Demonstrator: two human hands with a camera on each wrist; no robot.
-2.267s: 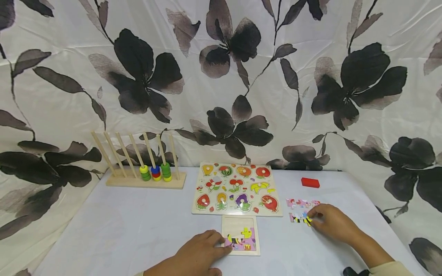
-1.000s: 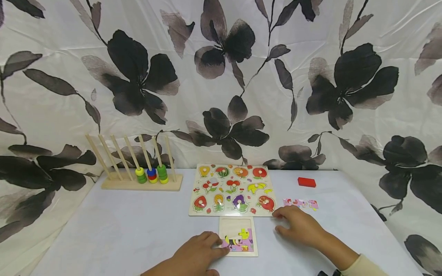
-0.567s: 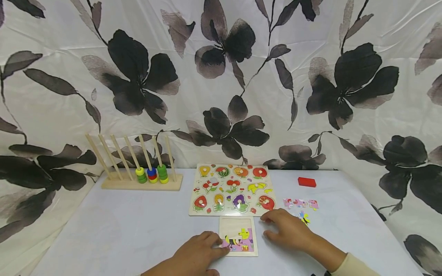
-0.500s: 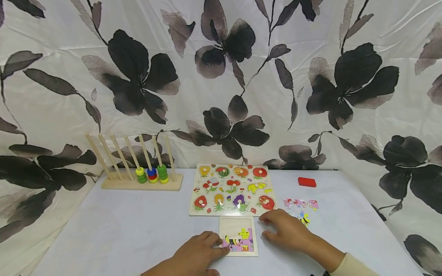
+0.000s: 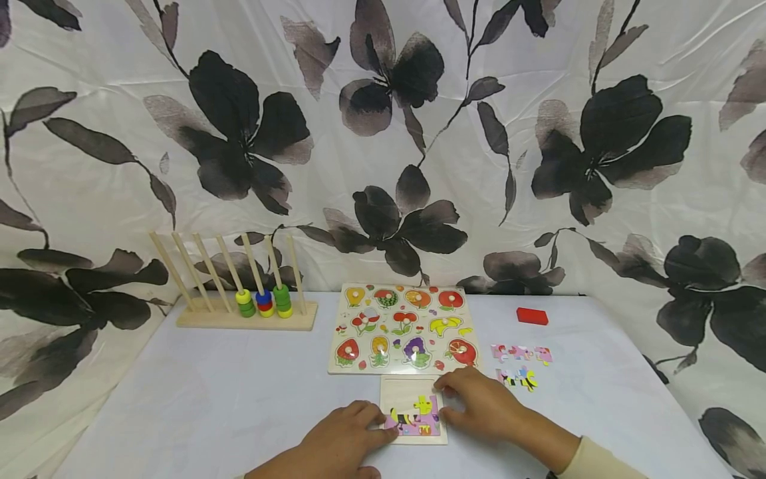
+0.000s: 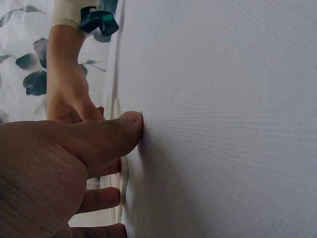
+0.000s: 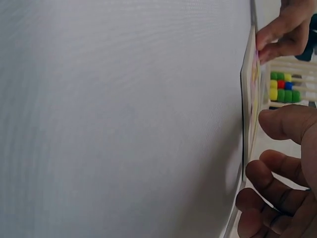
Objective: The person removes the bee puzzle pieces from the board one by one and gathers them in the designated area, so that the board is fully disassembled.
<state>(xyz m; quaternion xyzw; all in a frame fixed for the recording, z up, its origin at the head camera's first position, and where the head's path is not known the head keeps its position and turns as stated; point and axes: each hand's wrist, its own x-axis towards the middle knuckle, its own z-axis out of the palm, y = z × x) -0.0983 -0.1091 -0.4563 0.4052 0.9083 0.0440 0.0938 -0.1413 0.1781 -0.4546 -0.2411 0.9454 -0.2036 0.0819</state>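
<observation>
Watching from afar, I took the wooden tray [image 5: 407, 385] on the worktop [image 5: 239, 386] as my clock's centre. Coloured puzzle pieces [image 5: 427, 419] lay in its lower part, with bare wood above them. The left hand [image 5: 341, 436] was near eight o'clock; its grip was loose, fingertips resting on the tray's edge without closing round it. The right hand [image 5: 487, 407] was at three o'clock, thumb and index finger apart, its grip holding nothing; whether it touched the tray, I could not tell. Loose pieces [image 5: 529, 380] lay between two and three o'clock, the fruit board [image 5: 383, 371] at twelve.
</observation>
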